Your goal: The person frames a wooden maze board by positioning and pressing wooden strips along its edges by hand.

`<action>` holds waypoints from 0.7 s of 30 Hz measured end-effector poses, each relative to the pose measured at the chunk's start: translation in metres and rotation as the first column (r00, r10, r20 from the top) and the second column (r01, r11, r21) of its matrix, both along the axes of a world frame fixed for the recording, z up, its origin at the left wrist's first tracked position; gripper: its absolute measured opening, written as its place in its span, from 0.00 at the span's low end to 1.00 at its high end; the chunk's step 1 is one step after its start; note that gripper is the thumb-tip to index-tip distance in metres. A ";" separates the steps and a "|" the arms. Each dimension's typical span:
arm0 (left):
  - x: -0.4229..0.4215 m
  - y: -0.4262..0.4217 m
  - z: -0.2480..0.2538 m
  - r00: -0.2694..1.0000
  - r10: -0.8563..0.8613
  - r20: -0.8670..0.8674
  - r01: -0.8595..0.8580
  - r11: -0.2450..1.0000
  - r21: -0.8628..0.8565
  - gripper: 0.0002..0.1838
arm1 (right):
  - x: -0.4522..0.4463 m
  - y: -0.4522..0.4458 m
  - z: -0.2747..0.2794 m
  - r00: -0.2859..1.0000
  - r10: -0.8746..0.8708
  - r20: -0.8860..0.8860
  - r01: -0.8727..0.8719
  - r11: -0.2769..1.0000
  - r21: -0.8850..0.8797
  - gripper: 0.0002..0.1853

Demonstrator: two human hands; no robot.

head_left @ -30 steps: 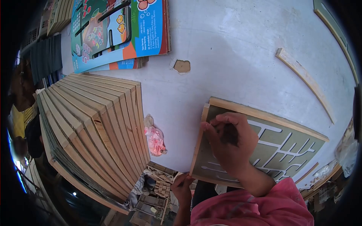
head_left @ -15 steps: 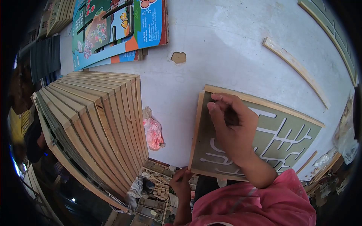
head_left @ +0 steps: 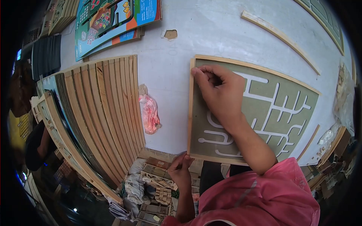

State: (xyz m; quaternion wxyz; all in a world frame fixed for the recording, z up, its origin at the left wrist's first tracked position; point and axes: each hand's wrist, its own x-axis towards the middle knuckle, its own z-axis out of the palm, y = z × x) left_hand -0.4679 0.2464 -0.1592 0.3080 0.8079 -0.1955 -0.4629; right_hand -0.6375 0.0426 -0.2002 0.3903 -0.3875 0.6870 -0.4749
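A grey-green maze board (head_left: 260, 109) with white channels lies at the table's front edge, edged with light wooden strips. My right hand (head_left: 222, 90) is over its upper left part, fingers curled and thumb and fingertips pinched at the left wooden strip (head_left: 190, 109), close to the top corner. Anything small between those fingertips is too small to tell. At the strip's lower end, by the board's near left corner, my left hand (head_left: 181, 170) has its thumb and fingers closed on the wood.
Several wooden-edged boards (head_left: 102, 113) stand in a row on the left. Beside them lies a pink-stained plastic bag (head_left: 150, 115). Printed colourful boards (head_left: 145, 13) are at the upper left, a loose wooden strip (head_left: 281, 35) at the upper right. Part of a person (head_left: 36, 147) shows at far left.
The view has shifted, so the table's things appear higher. My right hand has moved towards the board's upper left corner and its left strip. My left hand stays at the near corner.
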 end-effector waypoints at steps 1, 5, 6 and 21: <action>0.001 0.000 0.000 1.000 -0.003 0.000 0.003 1.000 0.000 0.07 | 0.003 0.002 -0.001 1.000 0.027 0.004 -0.027 0.999 0.023 0.08; -0.001 -0.004 0.003 1.000 -0.009 0.003 0.009 1.000 0.026 0.07 | 0.008 0.004 -0.006 0.996 -0.047 -0.071 0.043 0.997 -0.059 0.07; -0.002 -0.005 0.004 1.000 -0.003 0.009 0.003 0.999 0.042 0.07 | 0.003 0.003 -0.006 0.992 -0.043 -0.117 0.028 0.992 -0.127 0.05; 0.007 0.009 -0.016 0.991 0.075 -0.108 -0.087 0.990 -0.107 0.06 | -0.041 -0.043 0.003 0.707 0.391 -0.590 -0.590 0.785 -0.187 0.07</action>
